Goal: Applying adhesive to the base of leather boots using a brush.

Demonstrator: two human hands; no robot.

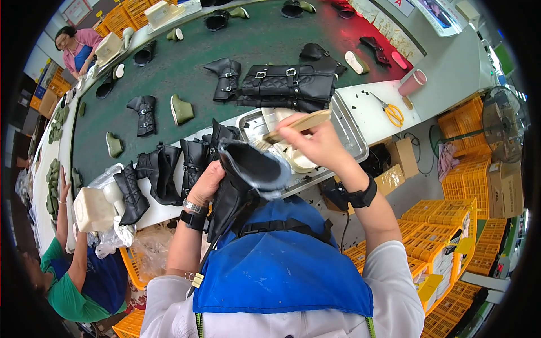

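My left hand (207, 183) is closed on a black boot upper (239, 194), held just in front of my blue apron. Its open end faces up, showing a dark inside with a whitish, slightly blurred rim. Closed round the wooden handle of a brush (301, 125), my right hand (318, 143) is just above and to the right of the boot. The brush tip points left, over a metal tray (360, 143) that holds pale containers; my hand partly hides them. Black buckled boot uppers (290, 84) lie behind the tray, and more (163, 172) stand to the left.
A green conveyor belt (169, 73) carries boot uppers and olive green soles (181, 110). Orange-handled scissors (391, 114) and a pink cup (413, 83) are at right. Yellow crates (434, 231) are stacked to my right. Co-workers sit at the left (73, 281) and far left (81, 50).
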